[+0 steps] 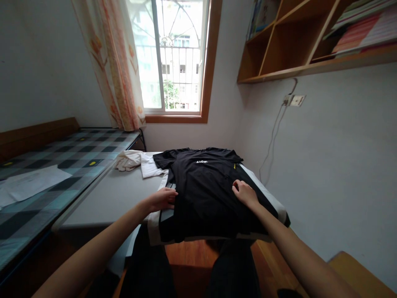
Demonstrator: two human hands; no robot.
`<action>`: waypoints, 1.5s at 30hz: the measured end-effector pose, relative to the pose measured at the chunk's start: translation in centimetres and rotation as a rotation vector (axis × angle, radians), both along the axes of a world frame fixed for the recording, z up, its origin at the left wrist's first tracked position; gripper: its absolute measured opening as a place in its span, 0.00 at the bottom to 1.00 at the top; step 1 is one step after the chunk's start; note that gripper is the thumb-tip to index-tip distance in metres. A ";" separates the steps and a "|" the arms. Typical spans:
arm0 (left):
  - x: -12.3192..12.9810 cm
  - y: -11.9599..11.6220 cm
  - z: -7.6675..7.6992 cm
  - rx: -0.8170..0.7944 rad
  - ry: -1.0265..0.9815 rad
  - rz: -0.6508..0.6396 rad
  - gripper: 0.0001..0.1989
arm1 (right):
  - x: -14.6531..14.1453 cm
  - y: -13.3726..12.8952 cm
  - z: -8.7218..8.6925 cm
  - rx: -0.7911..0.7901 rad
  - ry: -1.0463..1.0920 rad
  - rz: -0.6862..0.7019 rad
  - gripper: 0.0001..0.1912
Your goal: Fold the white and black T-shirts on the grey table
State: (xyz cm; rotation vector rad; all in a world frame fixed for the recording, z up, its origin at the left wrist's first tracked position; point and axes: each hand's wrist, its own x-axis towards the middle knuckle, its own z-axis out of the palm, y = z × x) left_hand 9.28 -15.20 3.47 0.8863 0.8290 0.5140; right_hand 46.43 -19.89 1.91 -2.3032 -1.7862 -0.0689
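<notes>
A black T-shirt [204,190] with a small white print on its chest lies spread over other dark and white cloth on the table. My left hand [163,198] is at the shirt's left edge, its fingers curled against the fabric; whether they pinch it is too small to tell. Over the right part of the shirt, my right hand [245,193] rests with its fingers bent and thumb near them, and what is between them is hidden. A white cloth [151,166] sticks out beside the left sleeve, next to a crumpled beige cloth [128,160].
The white table [108,203] meets a bed with a checked cover [102,145] on the left, where a paper sheet [34,182] lies. A cable hangs from a wall socket [293,100] at right. Wooden shelves [288,45] hold books above.
</notes>
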 end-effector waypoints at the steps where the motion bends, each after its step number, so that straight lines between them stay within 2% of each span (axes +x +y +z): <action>1: -0.2 -0.2 -0.1 0.020 0.011 -0.021 0.14 | 0.2 -0.4 0.3 -0.023 0.001 0.010 0.12; 4: -0.5 -0.7 -0.1 0.079 0.064 -0.067 0.14 | 1.2 -1.9 1.1 -0.075 -0.003 0.004 0.14; 9: 0.0 -1.3 -0.1 0.148 0.114 -0.028 0.16 | 4.2 -3.9 1.6 -0.161 -0.028 -0.104 0.14; 15: 0.5 -1.5 -0.5 0.180 0.141 0.051 0.16 | 6.4 -4.9 0.3 -0.192 0.059 -0.107 0.16; 18: 0.7 -1.6 -0.8 0.201 0.170 0.117 0.19 | 6.8 -4.9 -0.5 -0.208 0.109 -0.084 0.13; 24: 0.9 -2.0 0.0 0.238 0.179 0.171 0.20 | 6.8 -4.7 -0.6 -0.127 0.118 -0.090 0.10; 31: -0.4 -2.7 0.8 0.160 0.124 0.056 0.22 | 6.6 -5.2 0.2 0.004 0.270 -0.113 0.12; 36: -0.8 -2.7 0.8 0.147 0.138 0.096 0.21 | 6.8 -5.0 0.5 0.011 0.405 -0.076 0.10; 39: -0.9 -2.7 1.0 0.051 0.094 0.150 0.15 | 6.7 -5.0 0.6 0.029 0.507 -0.131 0.09; 43: -1.2 -3.1 1.7 -0.117 0.003 0.158 0.03 | 6.5 -5.5 0.8 -0.043 0.676 -0.251 0.13; 45: -1.1 -3.4 2.1 -0.120 -0.016 0.180 0.02 | 6.5 -5.7 0.8 -0.091 0.739 -0.262 0.13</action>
